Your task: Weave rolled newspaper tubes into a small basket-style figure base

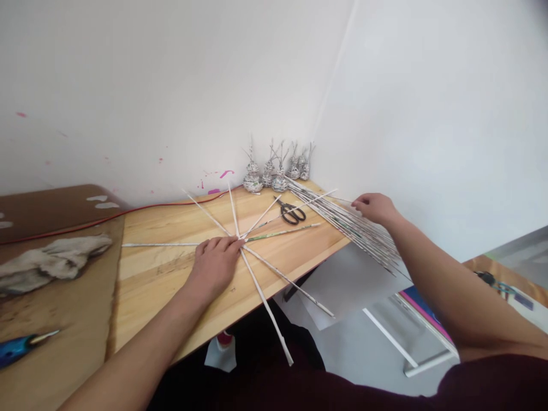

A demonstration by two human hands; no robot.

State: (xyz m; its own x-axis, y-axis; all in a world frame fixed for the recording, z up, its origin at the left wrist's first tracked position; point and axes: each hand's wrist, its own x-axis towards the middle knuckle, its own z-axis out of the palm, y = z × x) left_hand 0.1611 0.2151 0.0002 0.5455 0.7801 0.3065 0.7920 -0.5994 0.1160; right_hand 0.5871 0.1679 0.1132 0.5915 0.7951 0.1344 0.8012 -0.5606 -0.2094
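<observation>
Several rolled paper sticks [263, 292] cross at one point and fan out like spokes over the wooden table. My left hand [218, 260] rests at this crossing, its fingers closed on the middle of the sticks and partly hiding it. Off the table's right end, my right hand [375, 208] pinches a thin paper stick [341, 199] beside a bundle of similar paper sticks [342, 218]. That bundle lies across the right corner and sticks out over the edge. Black-handled scissors [293, 213] lie between the spokes and the bundle.
Several woven gourd-shaped paper figures [252, 176] stand at the back corner by the walls. To the left are a rag [55, 260], a blue-handled pointed tool [23, 348] and a brown board [55, 211]. A red cord [171, 204] runs along the wall.
</observation>
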